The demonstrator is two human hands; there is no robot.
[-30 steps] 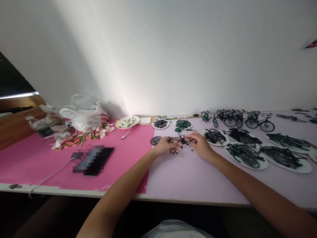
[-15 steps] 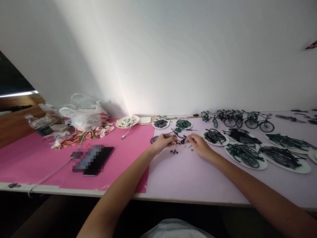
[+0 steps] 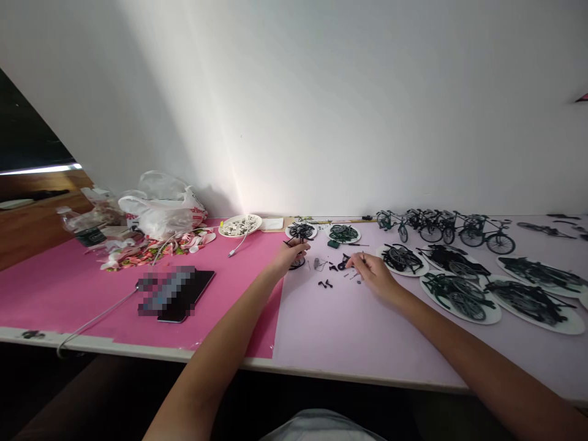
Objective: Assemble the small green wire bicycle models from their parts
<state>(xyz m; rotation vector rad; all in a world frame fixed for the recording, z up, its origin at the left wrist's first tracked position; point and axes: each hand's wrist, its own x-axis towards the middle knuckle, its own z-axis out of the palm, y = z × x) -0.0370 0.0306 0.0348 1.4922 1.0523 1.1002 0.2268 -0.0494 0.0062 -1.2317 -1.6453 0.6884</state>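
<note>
Hands flank the loose parts (image 3: 327,277) for easy reach: left hand (image 3: 290,254) gripping a black piece (image 3: 297,262), right hand (image 3: 373,274) pinching a pin (image 3: 362,255).

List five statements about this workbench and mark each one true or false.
1. The dark flat phone lies on the pink mat. True.
2. The row of assembled model bicycles stands on the pink mat. False: the bicycles stand on the lilac table surface, along the wall.
3. The left hand is at the seam between pink mat and lilac surface. True.
4. The right hand grips an assembled bicycle. False: the right hand is down among small loose black parts on the lilac surface.
5. The white plastic bag sits at the table's right end. False: the bag is at the left, by the wall.
</note>
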